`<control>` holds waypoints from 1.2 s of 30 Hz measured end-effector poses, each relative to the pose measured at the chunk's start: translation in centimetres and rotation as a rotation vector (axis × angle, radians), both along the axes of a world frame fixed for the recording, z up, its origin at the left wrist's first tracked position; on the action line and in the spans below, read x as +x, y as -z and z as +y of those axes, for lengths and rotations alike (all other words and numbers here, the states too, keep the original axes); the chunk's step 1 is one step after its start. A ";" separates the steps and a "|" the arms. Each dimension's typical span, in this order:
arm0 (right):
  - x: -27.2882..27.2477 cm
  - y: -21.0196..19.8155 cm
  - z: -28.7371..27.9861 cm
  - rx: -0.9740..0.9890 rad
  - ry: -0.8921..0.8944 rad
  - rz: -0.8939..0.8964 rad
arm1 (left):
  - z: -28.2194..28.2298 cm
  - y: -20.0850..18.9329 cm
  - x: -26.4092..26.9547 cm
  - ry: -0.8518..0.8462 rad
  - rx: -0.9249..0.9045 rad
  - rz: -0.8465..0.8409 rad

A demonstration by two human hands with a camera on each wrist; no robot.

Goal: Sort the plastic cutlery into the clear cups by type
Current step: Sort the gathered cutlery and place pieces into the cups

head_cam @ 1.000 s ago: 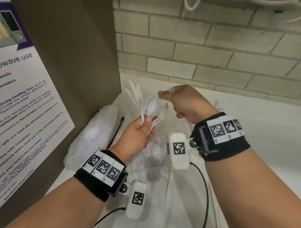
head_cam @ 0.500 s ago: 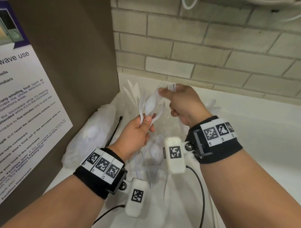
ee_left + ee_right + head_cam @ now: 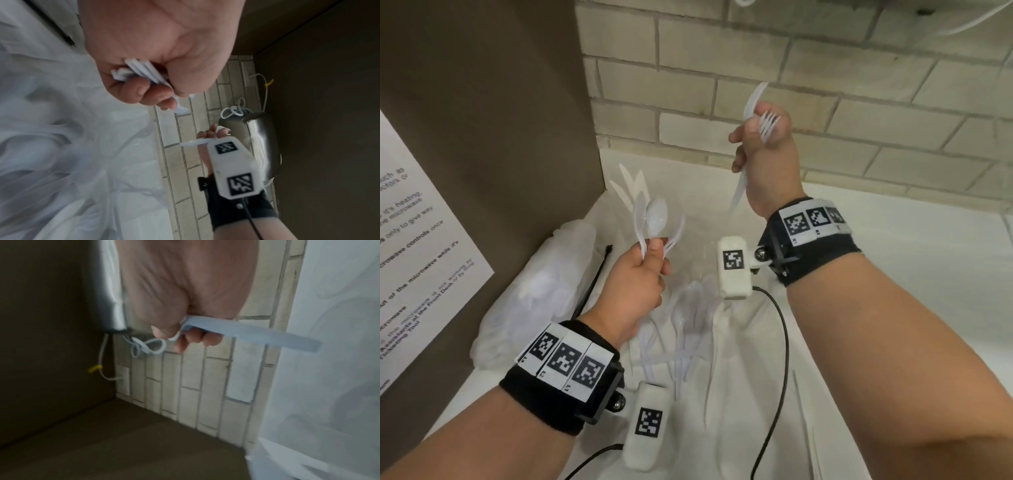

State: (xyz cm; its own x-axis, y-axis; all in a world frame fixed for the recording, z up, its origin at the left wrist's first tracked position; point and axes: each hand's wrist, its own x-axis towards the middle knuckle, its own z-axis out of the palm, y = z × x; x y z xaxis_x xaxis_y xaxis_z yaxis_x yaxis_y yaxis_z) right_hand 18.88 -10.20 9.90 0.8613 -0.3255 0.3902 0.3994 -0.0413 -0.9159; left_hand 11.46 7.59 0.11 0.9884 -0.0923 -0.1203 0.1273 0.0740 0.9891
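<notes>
the left hand (image 3: 635,284), in the middle of the head view, is curled tight round a small bunch of plastic cutlery (image 3: 654,222): spoon bowls and what looks like a fork stand up out of the fist, and in the left wrist view the white handles (image 3: 141,71) poke out beneath the folded fingers. the right hand (image 3: 767,154), up against the brick wall (image 3: 859,85) at upper right, has its fingers closed on a fork (image 3: 768,125) and another piece whose handle (image 3: 257,332) juts out flat past the fist.

from the look of it, the sorting is underway but far from over. at least one clear cup (image 3: 688,308), hard to make out below centre, seems to hold spoons, and white knife-like blades (image 3: 630,185) fan up further back, possibly from another cup. both handfuls are not yet in any cup, and loose pieces (image 3: 709,387) lie on the white counter (image 3: 911,291). a clear bag (image 3: 534,291) at left seems to hold more.
</notes>
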 end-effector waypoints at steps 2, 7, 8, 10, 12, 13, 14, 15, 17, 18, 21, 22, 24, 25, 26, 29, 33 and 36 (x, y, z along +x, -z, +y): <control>1.1 0.9 0.2 -0.024 -0.003 0.000 | -0.1 0.1 0.1 -0.028 -0.032 0.029; 3.0 4.2 0.6 -0.059 -0.064 0.068 | 0.0 0.3 0.4 0.003 -0.030 0.038; 3.0 4.8 0.6 -0.068 -0.082 0.093 | 0.0 0.3 0.5 0.009 -0.017 0.033; 3.3 6.1 0.5 -0.065 -0.099 0.148 | 0.1 0.4 0.7 0.012 -0.009 0.031; 3.5 6.9 0.4 -0.060 -0.087 0.195 | 0.2 0.5 0.8 0.012 -0.005 0.026; 3.6 7.1 0.4 -0.050 -0.086 0.211 | 0.2 0.6 0.8 0.012 -0.003 0.027; 3.6 7.3 0.3 -0.031 -0.093 0.225 | 0.2 0.6 0.8 0.012 -0.001 0.029; 3.6 7.4 0.2 -0.003 -0.109 0.239 | 0.1 0.7 0.8 0.014 0.000 0.030; 3.4 7.1 0.0 0.028 -0.137 0.258 | 0.0 0.7 0.9 0.031 0.000 0.034; 3.3 6.9 -0.1 0.018 -0.139 0.258 | -0.1 0.7 0.9 0.041 -0.004 0.033; 2.5 5.8 -0.4 -0.059 -0.107 0.223 | -0.4 0.5 0.8 0.077 -0.019 0.012; 2.0 5.3 -0.4 -0.088 -0.078 0.203 | -0.5 0.4 0.7 0.098 -0.032 0.006; 0.6 4.3 0.0 -0.117 -0.030 0.152 | -0.8 0.1 0.5 0.145 -0.063 0.005; -0.5 3.8 0.2 -0.102 -0.025 0.135 | -0.9 -0.1 0.4 0.173 -0.077 0.008; -1.6 3.4 0.4 -0.060 -0.049 0.147 | -1.1 -0.3 0.3 0.208 -0.091 0.008; -5.2 2.8 0.4 0.085 -0.343 0.336 | -1.6 -0.7 -0.2 0.312 -0.080 -0.018; -8.3 3.5 0.1 -0.130 -0.415 0.402 | -3.1 -0.9 -0.9 0.360 0.084 -0.090; -9.2 4.1 -0.5 -0.095 -0.435 0.333 | -4.2 -1.1 -1.5 0.361 0.292 -0.174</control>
